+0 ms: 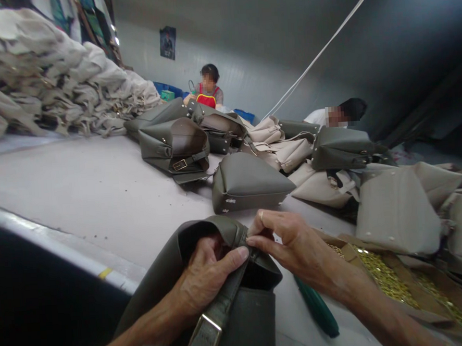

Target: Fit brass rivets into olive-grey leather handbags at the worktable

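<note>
A dark olive bag (247, 318) with its mouth open stands at the table's near edge, a strap with a gold buckle (207, 332) hanging down its front. My left hand (205, 268) grips the bag's rim, fingers inside the opening and thumb outside on the strap. At the strap's upper end my right hand (284, 237) pinches with thumb and forefinger; whatever small piece lies between them is too small to make out. Under my right forearm lies a dark green tool handle (317, 306).
Olive bags (251, 182) and beige bags (397, 210) cover the middle and right of the table (79, 187). Gold metal pieces (386, 278) fill cardboard trays at the right. Beige bags are heaped (64, 73) at the left. Two people (206, 93) are beyond the bags.
</note>
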The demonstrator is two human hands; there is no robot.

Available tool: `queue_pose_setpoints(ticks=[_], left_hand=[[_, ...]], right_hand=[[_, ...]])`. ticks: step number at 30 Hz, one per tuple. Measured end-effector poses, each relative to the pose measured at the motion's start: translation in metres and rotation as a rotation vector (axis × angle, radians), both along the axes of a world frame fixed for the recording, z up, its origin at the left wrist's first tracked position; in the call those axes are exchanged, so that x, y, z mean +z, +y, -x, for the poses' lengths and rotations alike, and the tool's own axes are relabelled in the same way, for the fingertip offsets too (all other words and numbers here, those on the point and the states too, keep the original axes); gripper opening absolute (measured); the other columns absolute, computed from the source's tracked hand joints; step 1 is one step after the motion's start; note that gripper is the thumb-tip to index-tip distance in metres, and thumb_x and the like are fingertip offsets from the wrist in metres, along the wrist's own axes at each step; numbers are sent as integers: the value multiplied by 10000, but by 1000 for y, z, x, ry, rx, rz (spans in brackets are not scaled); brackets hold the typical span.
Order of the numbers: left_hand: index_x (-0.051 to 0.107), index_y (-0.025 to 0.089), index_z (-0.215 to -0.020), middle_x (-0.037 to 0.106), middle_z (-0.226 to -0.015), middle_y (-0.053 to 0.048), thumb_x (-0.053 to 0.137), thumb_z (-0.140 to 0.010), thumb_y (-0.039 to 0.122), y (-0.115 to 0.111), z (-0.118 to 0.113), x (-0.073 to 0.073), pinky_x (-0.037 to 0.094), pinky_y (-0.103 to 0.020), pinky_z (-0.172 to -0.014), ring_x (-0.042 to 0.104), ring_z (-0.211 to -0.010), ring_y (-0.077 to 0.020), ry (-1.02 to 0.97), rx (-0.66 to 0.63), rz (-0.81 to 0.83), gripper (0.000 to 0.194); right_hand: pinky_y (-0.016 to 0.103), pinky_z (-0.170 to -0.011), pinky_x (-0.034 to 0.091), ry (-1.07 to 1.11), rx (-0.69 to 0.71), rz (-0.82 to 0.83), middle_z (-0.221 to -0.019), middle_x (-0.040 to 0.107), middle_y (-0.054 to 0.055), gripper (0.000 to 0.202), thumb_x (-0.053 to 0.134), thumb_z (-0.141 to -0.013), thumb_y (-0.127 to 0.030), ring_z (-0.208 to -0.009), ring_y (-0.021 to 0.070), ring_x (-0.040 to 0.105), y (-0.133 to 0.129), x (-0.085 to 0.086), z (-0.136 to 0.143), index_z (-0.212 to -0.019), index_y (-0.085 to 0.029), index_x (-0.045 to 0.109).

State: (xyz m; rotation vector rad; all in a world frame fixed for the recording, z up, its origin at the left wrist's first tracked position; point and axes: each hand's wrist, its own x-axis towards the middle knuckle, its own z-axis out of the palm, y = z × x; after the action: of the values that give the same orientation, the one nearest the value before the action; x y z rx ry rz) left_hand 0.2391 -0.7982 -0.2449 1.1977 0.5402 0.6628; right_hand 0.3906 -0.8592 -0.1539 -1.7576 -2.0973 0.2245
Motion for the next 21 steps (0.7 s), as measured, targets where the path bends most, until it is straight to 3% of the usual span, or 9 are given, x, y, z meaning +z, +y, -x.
queue_pose_setpoints(ticks=[7,12,21], left_hand=[[638,127,-1069,687,-1089,-105,690,-738,399,-2,0,7,461,-376,-974,603,-1088,-291,3,27,33,432],[639,139,-1024,688,-1094,-75,643,-789,352,-3,0,11,482,-295,-934,623,-1053,-237,-131,-41,71,317],[626,144,-1036,675,-1096,-64,660,-757,335,-6,-3,1,432,-300,-962,596,-1070,-230,-93,124,58,340]], right_hand=[[233,-619,393,149,-52,60,-690,586,-22,128,597,-844,-167,-650,109,531,0,-2,-2,-719,-163,572],[238,-657,434,302,-71,54,-754,625,-2,77,572,-855,-165,-701,120,570,-2,-12,-3,-788,-159,608],[226,-608,436,642,-203,94,-702,621,4,149,625,-800,-290,-661,121,544,2,-23,0,-753,-150,646]])
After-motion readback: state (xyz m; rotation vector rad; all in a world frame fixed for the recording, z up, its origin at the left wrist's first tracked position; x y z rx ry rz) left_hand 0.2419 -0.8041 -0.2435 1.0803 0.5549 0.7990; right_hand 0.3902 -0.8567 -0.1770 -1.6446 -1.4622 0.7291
